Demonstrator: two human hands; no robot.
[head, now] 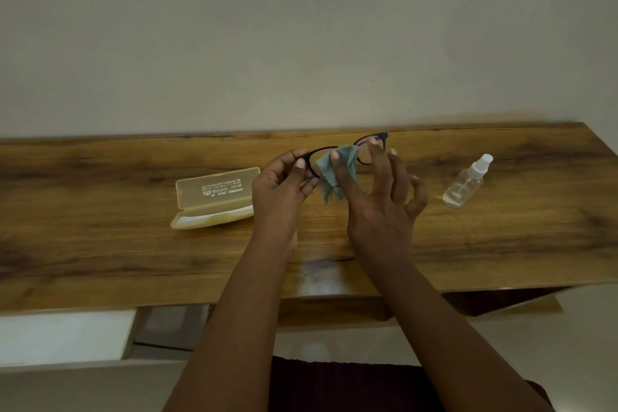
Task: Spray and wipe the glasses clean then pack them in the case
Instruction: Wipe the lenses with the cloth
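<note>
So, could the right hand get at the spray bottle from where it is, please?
Probably yes: the bottle lies on the table just right of the right hand with bare wood between, but that hand pinches the cloth now.

A long wooden table (100, 244) with dark grain streaks runs across the view, its far edge against a pale wall. An open, translucent yellowish case (214, 199) lies flat on it, the lid folded back toward the wall with printed lettering showing on the lid. To the right of the case, well apart from it, a small clear spray bottle (466, 182) with a white cap lies on its side, cap pointing away toward the wall.
</note>
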